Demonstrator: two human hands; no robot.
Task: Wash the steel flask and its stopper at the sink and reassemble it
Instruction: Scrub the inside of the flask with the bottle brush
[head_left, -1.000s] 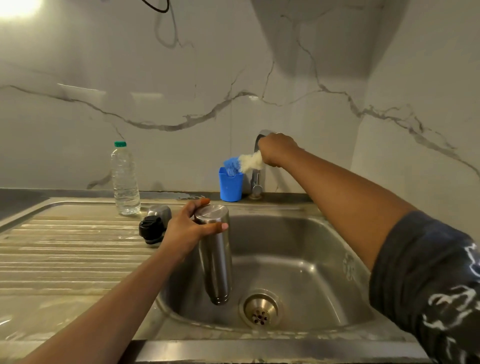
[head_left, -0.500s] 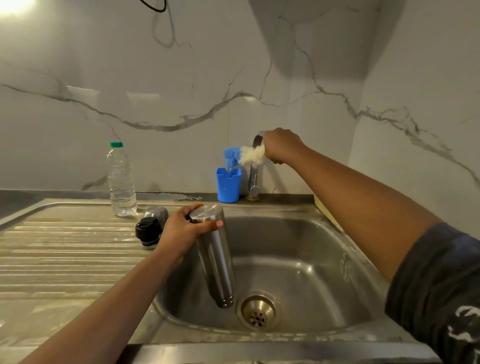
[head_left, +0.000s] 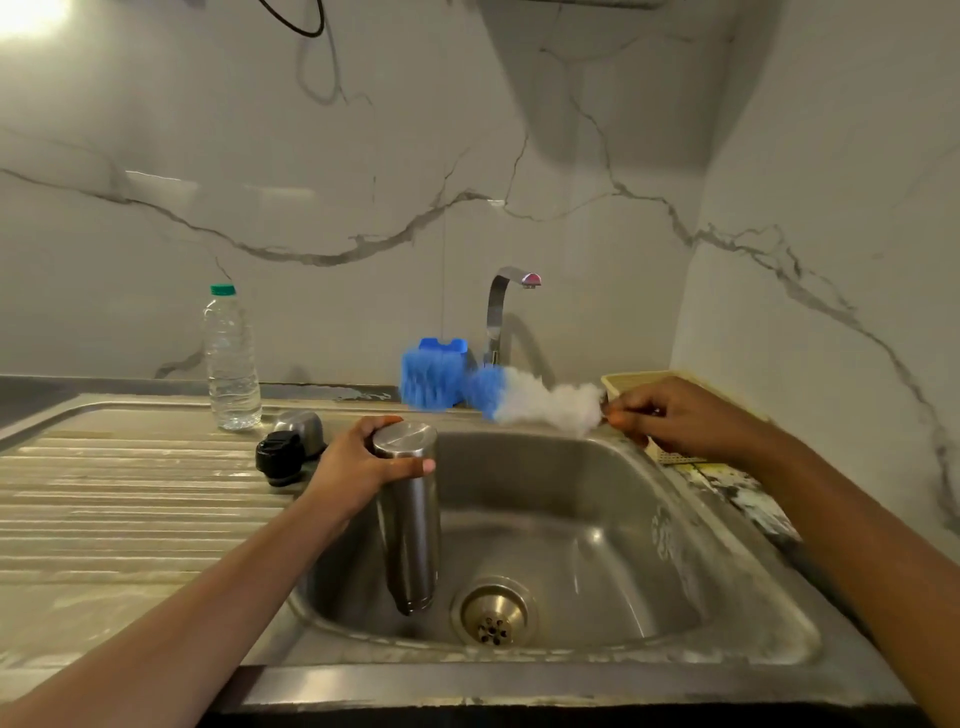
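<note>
The steel flask (head_left: 408, 525) stands upside down in the sink basin (head_left: 571, 545), its flat base on top. My left hand (head_left: 358, 465) grips it around that upper end. My right hand (head_left: 670, 415) pinches the handle of a bottle brush (head_left: 530, 397) with blue and white bristles, held level above the basin's back rim and blurred by motion. The black stopper (head_left: 280, 457) and a steel cap (head_left: 300, 425) lie on the drainboard just left of my left hand.
A blue cup (head_left: 434, 376) stands by the tap (head_left: 501, 312) at the back of the sink. A clear water bottle (head_left: 231, 358) stands on the drainboard (head_left: 130, 499). A cream plastic basket (head_left: 654, 384) sits behind my right hand. The drain (head_left: 493, 613) is near the flask's mouth.
My right hand has come down and to the right from the tap, carrying the brush out of the blue cup. The left hand and the flask have stayed in place.
</note>
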